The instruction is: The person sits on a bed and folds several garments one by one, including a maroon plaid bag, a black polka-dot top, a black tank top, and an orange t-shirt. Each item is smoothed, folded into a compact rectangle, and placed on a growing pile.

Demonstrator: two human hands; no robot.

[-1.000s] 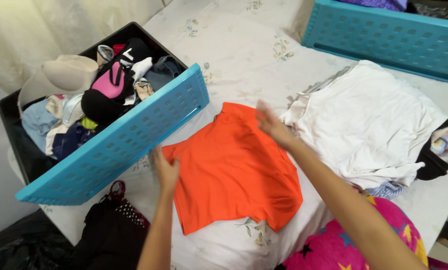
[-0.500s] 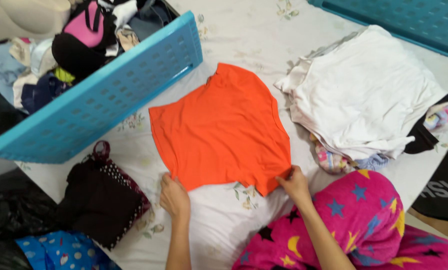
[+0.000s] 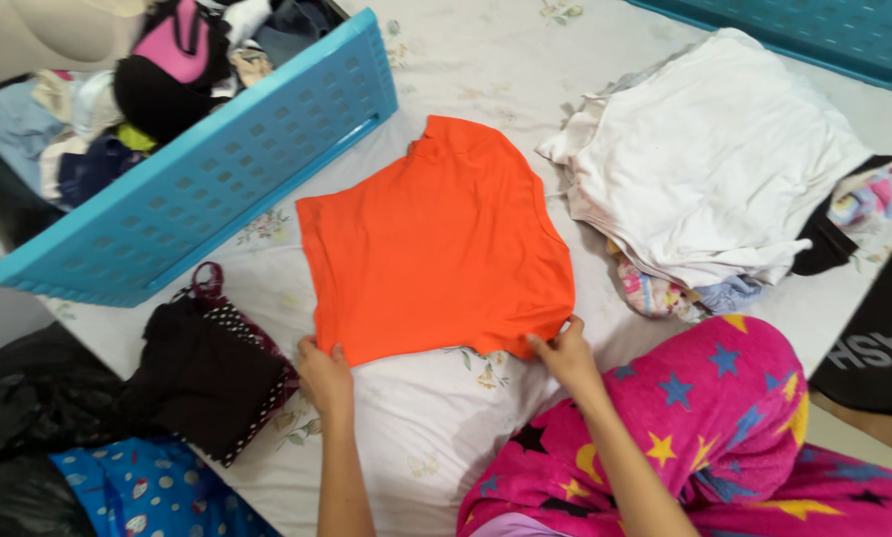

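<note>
Pinching the bottom hem at its two corners, the left hand point(image 3: 325, 378) and right hand point(image 3: 565, 354) grip the orange T-shirt point(image 3: 436, 244), which lies flat at frame centre, stretching away toward the upper frame.

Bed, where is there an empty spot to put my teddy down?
Bare sheet lies above the orange shirt, between the blue basket and the white clothes pile. Another patch lies below the shirt, between both hands. The edges are crowded.

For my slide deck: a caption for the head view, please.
Both hands, left hand and right hand, grip an orange shirt's hem on a bedsheet.
</note>
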